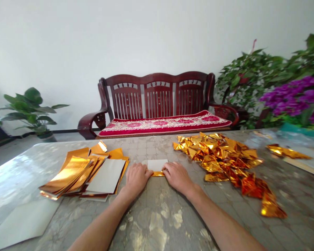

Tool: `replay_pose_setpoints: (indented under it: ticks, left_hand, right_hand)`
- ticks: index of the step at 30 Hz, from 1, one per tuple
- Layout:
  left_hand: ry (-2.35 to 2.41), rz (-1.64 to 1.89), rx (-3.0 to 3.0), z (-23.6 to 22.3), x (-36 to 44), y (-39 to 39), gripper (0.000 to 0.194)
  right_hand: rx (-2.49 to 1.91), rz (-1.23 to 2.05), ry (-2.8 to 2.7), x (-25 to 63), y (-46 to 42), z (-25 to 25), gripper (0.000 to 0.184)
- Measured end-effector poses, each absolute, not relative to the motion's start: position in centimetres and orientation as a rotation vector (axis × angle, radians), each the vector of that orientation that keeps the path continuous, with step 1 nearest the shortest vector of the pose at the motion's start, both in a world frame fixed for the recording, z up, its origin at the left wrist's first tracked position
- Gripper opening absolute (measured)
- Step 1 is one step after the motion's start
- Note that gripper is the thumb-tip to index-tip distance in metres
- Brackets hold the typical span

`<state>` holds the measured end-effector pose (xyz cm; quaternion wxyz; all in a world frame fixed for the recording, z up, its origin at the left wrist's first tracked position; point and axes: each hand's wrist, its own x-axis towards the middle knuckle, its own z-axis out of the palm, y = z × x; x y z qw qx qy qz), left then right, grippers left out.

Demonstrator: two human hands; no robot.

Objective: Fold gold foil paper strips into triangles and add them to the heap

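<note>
Between my hands lies a small sheet of gold foil paper [157,165], white side up, its near edge folded over into a narrow gold strip. My left hand [137,177] is closed at the strip's left end, thumb and fingers pressed on the paper. At the right end my right hand [178,176] pinches the same fold, fingers curled. To the left of my left hand is a loose stack of gold foil sheets [70,174], with a white-backed sheet [106,176] on top. A heap of folded gold foil pieces [217,153] spreads to the right of my right hand.
A patterned cover lies over the table [151,223]. A pale sheet [23,221] rests at its near left. Clear plastic [261,137] and a flat board [303,167] lie at the right. Behind stand a wooden bench [158,97], a potted plant [32,111] and purple flowers [295,96].
</note>
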<state>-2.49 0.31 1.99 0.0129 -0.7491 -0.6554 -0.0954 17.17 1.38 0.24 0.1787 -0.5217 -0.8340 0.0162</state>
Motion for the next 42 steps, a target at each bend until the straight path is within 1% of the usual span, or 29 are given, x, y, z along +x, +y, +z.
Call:
replay_pose_setpoints:
  ticks: [9,11,14,16,18,21,26,28,36,42]
  left_hand:
    - [-1.993,-0.284,-2.331,1.7,-2.6,0.4,0.037]
    - [-1.976,-0.325,-2.323,1.6,-2.7,0.3,0.033]
    - [-1.887,-0.47,-2.345,1.4,-2.8,0.2,0.022]
    - [-1.772,-0.56,-2.45,1.2,-2.6,0.2,0.02]
    - [-1.627,-0.566,-2.62,1.0,-2.4,0.0,0.022]
    - [-1.494,-0.424,-2.767,0.9,-1.8,-0.8,0.023]
    - [-1.531,-0.205,-2.7,1.2,-0.7,-2.4,0.024]
    - [-1.541,-0.151,-2.689,1.4,-0.2,-2.9,0.027]
    - [-1.598,0.022,-2.53,1.8,0.4,-4.3,0.025]
    - [-1.664,-0.005,-2.471,1.7,0.2,-4.4,0.021]
  right_hand:
    - [-1.51,-0.004,-2.36,17.1,1.5,0.0,0.01]
    - [-1.526,-0.002,-2.356,17.1,1.4,0.0,0.01]
    - [-1.555,0.002,-2.343,17.0,1.3,0.0,0.011]
    - [-1.575,-0.018,-2.329,17.1,1.2,0.0,0.013]
    - [-1.598,-0.065,-2.302,17.1,1.1,0.0,0.016]
    - [-1.63,-0.13,-2.261,17.0,0.9,-0.1,0.026]
    - [-1.679,-0.122,-2.233,16.6,0.8,-0.4,0.044]
    - [-1.675,-0.104,-2.225,16.5,0.8,-0.5,0.047]
    - [-1.634,0.014,-2.224,18.0,1.2,-0.5,0.041]
    - [-1.406,0.047,-2.299,19.0,1.3,-0.2,0.019]
